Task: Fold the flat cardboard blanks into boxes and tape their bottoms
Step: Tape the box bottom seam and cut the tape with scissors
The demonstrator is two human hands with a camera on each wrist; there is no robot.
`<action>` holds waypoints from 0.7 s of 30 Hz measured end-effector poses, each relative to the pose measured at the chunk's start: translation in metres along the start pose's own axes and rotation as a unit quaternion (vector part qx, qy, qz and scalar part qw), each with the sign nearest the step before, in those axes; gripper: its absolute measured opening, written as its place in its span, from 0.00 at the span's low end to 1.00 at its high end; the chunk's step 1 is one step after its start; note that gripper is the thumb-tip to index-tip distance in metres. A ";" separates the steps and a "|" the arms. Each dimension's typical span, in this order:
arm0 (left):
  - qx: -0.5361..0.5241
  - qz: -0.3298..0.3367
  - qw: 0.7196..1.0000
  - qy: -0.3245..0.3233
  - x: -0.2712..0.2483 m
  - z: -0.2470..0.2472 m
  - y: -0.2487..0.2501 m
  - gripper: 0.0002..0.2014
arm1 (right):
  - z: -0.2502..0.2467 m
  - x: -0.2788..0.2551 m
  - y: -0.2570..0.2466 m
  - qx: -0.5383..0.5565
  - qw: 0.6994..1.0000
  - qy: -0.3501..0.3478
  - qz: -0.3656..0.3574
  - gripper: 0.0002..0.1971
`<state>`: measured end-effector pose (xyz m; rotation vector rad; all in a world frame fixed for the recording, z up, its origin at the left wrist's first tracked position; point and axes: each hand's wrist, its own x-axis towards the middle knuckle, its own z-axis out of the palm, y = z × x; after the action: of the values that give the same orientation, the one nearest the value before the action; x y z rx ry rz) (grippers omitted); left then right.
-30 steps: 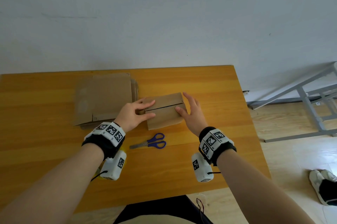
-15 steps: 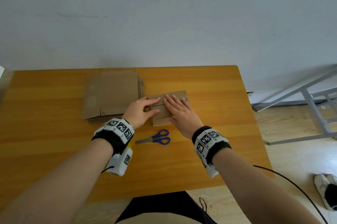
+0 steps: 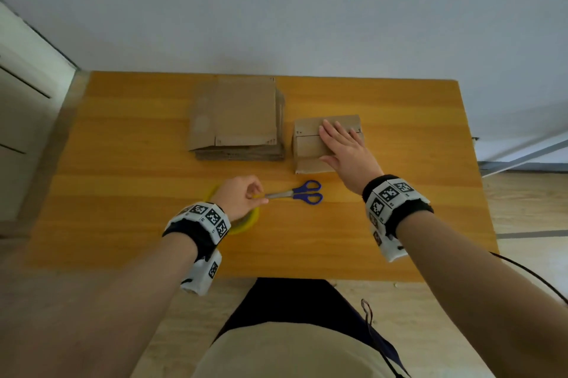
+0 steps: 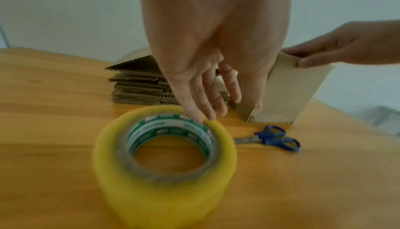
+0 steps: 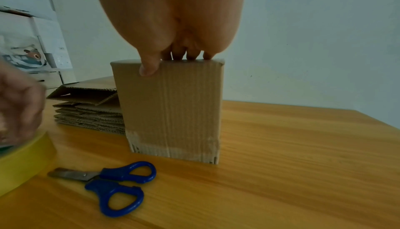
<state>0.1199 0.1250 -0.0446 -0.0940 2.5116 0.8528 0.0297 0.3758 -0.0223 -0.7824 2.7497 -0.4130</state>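
1. Left hand [image 3: 238, 197]: positioned over the roll of yellow tape [image 3: 246, 224], nearest the front edge of the desk [image 3: 123, 239]. In the left wrist view its fingers [image 4: 201, 99] reach down, loosely extended, with one fingertip touching the top rim of the roll. From the head view the fingers look more curled. No closed grip on the roll is visible.
2. Roll of yellow tape: lies flat on the desk, hole upward, left of the desk's middle. Its inner core carries green and white print, too blurred to read.
3. Scissors [image 3: 299, 192]: blue handles, blades shut, lying flat just right of the tape. The blade tips point toward the left hand; whether they touch the roll cannot be determined.
4. Right hand [image 3: 345, 150]: fingers straight and laid flat on the folded top flaps of the cardboard box [image 3: 307, 144]. The thumb hooks over the box's near face, as the right wrist view confirms. The hand presses the flaps down.
5. Cardboard box: stands upright, right of the desk's middle, beyond the scissors. The seam between its two top flaps is visible and bare.
6. Stack of flat cardboard blanks [image 3: 239, 119]: sits just left of the box, toward the far edge of the desk. Several corrugated layers show along its near side.
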 end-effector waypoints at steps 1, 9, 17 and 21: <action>0.013 -0.006 1.000 -0.012 -0.004 0.004 -0.006 0.09 | 0.000 0.000 0.000 0.005 1.000 0.003 0.000 0.29; 0.100 -0.019 0.993 -0.054 -0.021 0.023 -0.022 0.27 | 0.002 -0.001 0.000 0.008 1.000 0.014 0.010 0.29; 0.183 0.001 0.980 -0.078 -0.026 0.019 -0.022 0.20 | -0.004 -0.001 -0.004 0.002 1.000 -0.001 0.017 0.30; 0.149 0.022 0.987 -0.062 -0.025 0.006 -0.014 0.17 | -0.008 -0.001 -0.005 -0.012 0.999 -0.025 0.016 0.30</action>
<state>0.1470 0.1155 -0.0451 0.1097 2.4996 0.4747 0.0301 0.3741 -0.0127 -0.7448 2.7213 -0.3487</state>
